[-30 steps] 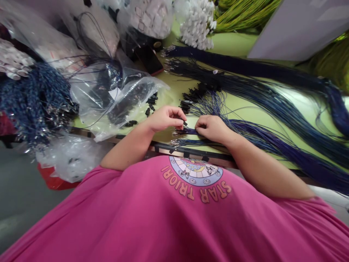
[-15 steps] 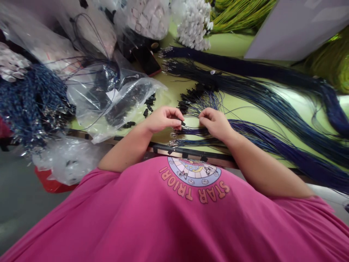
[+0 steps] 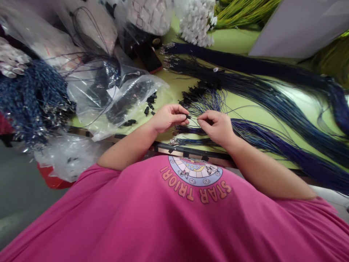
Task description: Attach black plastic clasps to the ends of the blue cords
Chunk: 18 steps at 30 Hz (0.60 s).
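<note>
Between thumb and fingers, my left hand pinches a small black connector housing. My right hand is closed in a pinch just to its right, on a thin wire that runs toward the housing. Whether the wire's tip is inside the housing is too small to tell. Behind my hands lies a pile of black connectors with blue wires attached. Bundles of dark blue wires with bare metal terminals lie under and in front of my hands.
Loose black connectors lie left of my hands beside a clear plastic bag. Long dark wire bundles stretch across the right side. A phone, white connectors and yellow-green wires are at the back. The table edge runs before me.
My left hand has moved slightly right and up with the connector housing, closing the gap to my right hand. My right hand has shifted a little and its fingers are nearer the housing.
</note>
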Tool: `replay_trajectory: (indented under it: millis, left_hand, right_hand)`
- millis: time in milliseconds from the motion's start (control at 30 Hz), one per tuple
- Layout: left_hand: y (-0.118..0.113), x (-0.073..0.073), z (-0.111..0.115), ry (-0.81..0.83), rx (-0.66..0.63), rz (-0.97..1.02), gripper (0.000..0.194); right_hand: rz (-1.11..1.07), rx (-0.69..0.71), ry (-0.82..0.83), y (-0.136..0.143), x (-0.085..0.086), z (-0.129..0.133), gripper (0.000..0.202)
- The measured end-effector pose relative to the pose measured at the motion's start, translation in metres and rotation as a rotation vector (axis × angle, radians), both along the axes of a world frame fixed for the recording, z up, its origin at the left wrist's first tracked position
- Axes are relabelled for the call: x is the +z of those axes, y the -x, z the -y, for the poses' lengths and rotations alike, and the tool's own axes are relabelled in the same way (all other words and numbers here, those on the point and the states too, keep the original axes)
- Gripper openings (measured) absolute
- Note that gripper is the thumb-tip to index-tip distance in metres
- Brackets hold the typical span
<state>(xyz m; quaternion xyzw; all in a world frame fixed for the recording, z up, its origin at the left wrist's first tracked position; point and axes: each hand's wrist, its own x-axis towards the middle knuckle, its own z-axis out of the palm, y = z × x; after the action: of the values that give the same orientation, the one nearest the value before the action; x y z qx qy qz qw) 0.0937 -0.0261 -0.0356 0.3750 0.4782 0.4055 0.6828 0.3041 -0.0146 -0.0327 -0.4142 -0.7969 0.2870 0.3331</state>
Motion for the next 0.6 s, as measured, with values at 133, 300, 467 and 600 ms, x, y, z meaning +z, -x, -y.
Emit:
replay_trajectory:
  millis: [133,300,467,600]
  left_hand:
    - [-0.001,0.000,0.000,0.005,0.004,0.015,0.015]
    - [-0.005,-0.002,0.002,-0.036,-0.026,-0.062,0.016]
    - [-0.009,0.001,0.004,-0.066,-0.046,-0.155,0.016]
    - [-0.010,0.004,0.004,-0.079,-0.002,-0.179,0.016]
  right_hand:
    - [0.012,-0.009,-0.072,0.000,-0.003,0.000,0.017]
    - [0.070,0.014,-0.111,0.003,-0.009,0.003,0.020]
    - [0.074,0.037,-0.063,0.004,-0.010,0.002,0.021]
    - [0.081,0.031,0.049,0.001,-0.007,-0.002,0.017]
